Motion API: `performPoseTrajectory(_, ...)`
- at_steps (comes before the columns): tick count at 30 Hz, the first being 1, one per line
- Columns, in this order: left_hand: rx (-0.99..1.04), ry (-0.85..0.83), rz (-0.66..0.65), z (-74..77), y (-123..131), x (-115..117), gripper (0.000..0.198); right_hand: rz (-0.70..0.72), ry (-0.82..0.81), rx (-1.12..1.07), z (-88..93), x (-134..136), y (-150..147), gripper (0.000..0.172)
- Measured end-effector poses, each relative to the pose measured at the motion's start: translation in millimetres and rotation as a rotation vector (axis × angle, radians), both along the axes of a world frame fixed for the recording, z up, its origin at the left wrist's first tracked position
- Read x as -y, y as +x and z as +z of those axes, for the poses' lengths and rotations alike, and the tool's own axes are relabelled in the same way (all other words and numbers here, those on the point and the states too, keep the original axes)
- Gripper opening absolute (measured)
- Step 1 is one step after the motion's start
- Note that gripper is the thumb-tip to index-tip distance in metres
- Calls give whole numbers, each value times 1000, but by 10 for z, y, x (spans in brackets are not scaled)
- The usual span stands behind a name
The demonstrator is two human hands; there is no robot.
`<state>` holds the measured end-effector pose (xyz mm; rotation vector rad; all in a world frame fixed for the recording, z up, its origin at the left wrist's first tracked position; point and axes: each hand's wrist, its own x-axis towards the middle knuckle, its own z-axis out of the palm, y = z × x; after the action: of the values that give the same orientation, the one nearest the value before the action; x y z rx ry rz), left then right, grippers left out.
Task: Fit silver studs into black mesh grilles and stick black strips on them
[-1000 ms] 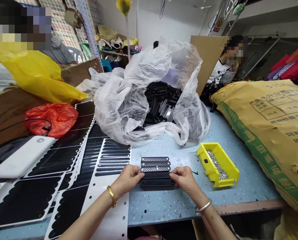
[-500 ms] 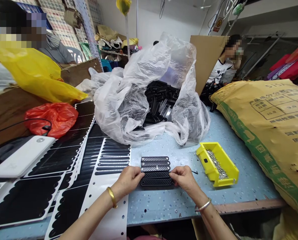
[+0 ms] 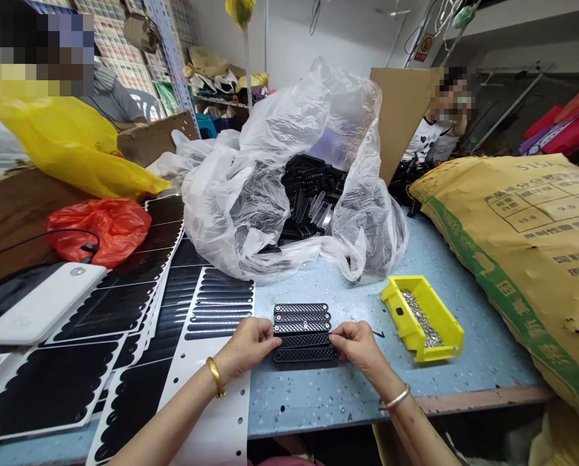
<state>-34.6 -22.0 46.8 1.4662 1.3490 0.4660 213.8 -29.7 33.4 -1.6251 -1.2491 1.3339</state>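
Observation:
Several black perforated plastic bars [image 3: 302,320] lie side by side in a neat row on the blue table [image 3: 318,395]. My left hand [image 3: 246,345] pinches the left end of the nearest bars, and my right hand [image 3: 360,346] pinches their right end. Both hands have curled fingers pressed against the bars. A gold bangle is on my left wrist, a silver one on my right.
A clear plastic bag [image 3: 250,188] full of black bars stands behind. A yellow bin [image 3: 422,317] of small metal parts sits right. Black sticker sheets [image 3: 124,323], a white device [image 3: 41,304], a red bag [image 3: 99,230] lie left. A big yellow sack [image 3: 522,246] fills the right. A person [image 3: 435,129] sits behind.
My hands stay almost still on the ends of the bars. The plastic bag's top has shifted slightly.

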Motion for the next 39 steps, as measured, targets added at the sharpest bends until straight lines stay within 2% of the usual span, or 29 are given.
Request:
performPoseTrajectory(9, 149, -42, 198, -46, 95, 131, 18, -4, 9, 9, -5, 0, 9, 16)
performPoseTrajectory(13, 193, -21, 205, -42, 87, 176, 23, 3, 11, 6, -13, 4, 12, 16)
performPoseTrajectory(18, 280, -76, 225, -27, 40, 197, 25, 4, 5, 7, -12, 8, 14, 15)
performPoseTrajectory(22, 256, -90, 267, -41, 38, 202, 19, 0, 16, 5, 3, 16, 12, 15)
performPoseTrajectory(34, 218, -140, 278, -49, 105, 151, 16, 10, 20, 24, -20, 7, 17, 14)
performPoseTrajectory(39, 180, -97, 328, -92, 157, 184, 14, 4, 43, 33, -71, 16, 18, 14)
